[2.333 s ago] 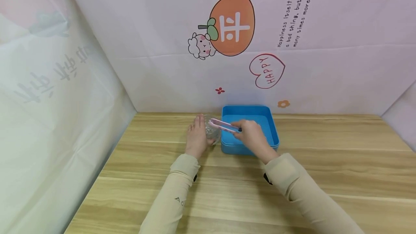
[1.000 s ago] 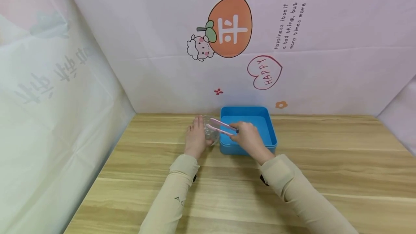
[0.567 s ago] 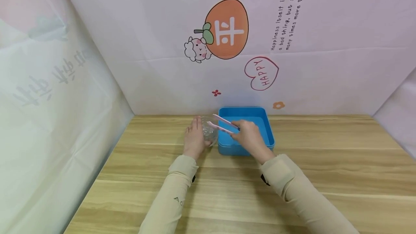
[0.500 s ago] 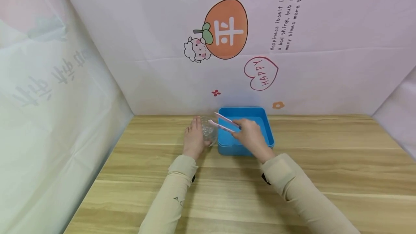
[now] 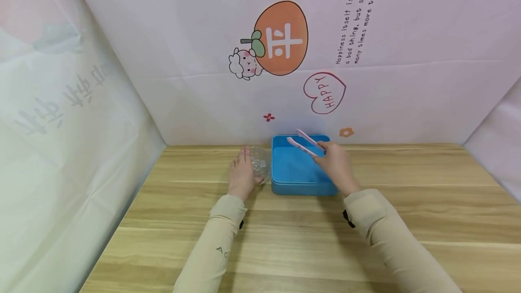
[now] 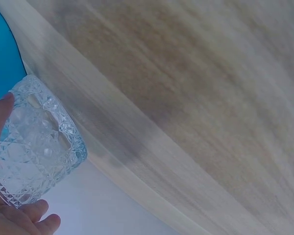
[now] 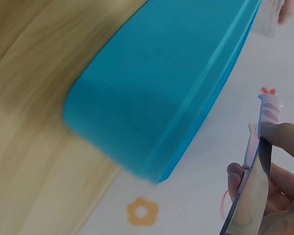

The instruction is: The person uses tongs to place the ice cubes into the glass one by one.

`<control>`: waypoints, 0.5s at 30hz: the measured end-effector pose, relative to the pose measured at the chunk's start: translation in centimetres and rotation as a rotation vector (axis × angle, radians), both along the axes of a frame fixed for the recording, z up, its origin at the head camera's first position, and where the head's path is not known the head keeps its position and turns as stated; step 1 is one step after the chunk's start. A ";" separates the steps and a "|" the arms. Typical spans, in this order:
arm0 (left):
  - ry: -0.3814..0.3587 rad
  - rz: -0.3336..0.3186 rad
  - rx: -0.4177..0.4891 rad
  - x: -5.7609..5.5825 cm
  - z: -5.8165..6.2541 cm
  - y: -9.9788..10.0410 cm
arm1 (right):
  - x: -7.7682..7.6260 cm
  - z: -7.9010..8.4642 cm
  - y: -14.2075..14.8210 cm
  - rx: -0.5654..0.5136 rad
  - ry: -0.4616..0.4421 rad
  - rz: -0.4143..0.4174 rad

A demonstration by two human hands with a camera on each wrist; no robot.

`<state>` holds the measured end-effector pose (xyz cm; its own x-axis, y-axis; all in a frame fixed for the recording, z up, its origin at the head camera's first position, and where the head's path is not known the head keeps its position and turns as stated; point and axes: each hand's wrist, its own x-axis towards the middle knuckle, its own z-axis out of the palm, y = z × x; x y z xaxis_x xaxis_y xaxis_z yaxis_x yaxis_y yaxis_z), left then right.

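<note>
My left hand (image 5: 242, 173) holds a clear cut-glass bowl (image 5: 261, 164) at its left side, beside the blue box. In the left wrist view the thumb lies along one side of the glass (image 6: 39, 156) and the fingertips (image 6: 48, 224) on another. Pink tongs (image 5: 303, 146) are pinched between thumb and fingers of my right hand (image 5: 335, 163), above the back right of the box. Their two arms stand apart, tips pointing left, with nothing between them. A shiny metal part of the tongs (image 7: 252, 196) shows in the right wrist view.
The blue open-topped box (image 5: 303, 189) stands against the back wall, close to the bowl's right side. Wood-grain table (image 5: 285, 248) stretches around both. White printed cloth (image 5: 195, 103) hangs behind and at the sides.
My right hand has carried the tongs from over the glass bowl rightward and back, over the blue box; their arms have spread wider. The left hand keeps its hold on the bowl.
</note>
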<state>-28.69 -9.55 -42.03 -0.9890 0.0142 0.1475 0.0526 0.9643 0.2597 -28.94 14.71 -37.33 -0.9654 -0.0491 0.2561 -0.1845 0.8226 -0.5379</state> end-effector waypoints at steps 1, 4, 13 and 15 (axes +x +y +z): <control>0.003 -0.002 0.002 0.0 0.0 0.0 | -0.1 -0.1 0.4 -0.004 0.001 -0.006; 0.005 -0.005 0.006 0.0 -0.1 0.0 | -0.3 -0.4 1.6 -0.026 -0.001 -0.027; 0.019 -0.016 -0.022 -0.1 -0.2 -0.1 | -0.8 -2.1 5.7 -0.049 0.013 -0.142; 0.024 -0.018 -0.022 -0.1 -0.2 -0.1 | -0.9 -2.5 6.6 -0.033 -0.007 -0.160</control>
<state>-28.80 -9.69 -42.20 -0.9846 0.0355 0.1710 0.0760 0.9686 0.2368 -29.84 21.31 -39.87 -0.9620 0.1136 0.2482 -0.0488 0.8231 -0.5658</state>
